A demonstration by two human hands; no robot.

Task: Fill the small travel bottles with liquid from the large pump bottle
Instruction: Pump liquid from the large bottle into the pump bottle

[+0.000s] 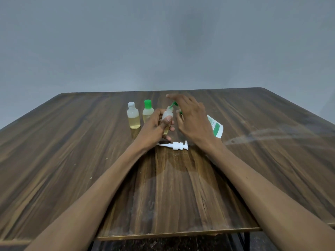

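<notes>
closing the third travel bottle (167, 115), by the look of it: gripped upright in the left hand (154, 127), above the table (72, 142) near its middle. right hand (190, 118) over the green cap (174, 104), fingers spread; cannot tell whether pinching it. best to keep the bottle steady and press the cap squarely. translucent soft plastic, yellowish liquid inside. 2 capped bottles, white cap (133, 115) and green (147, 111), just left. large bottle (215, 126) lying behind the right hand, white pump (176, 145) detached nearby. glossy wood-grain top.

The large pump bottle (215, 126) carries a green-and-white label, its print too blurred to read.
</notes>
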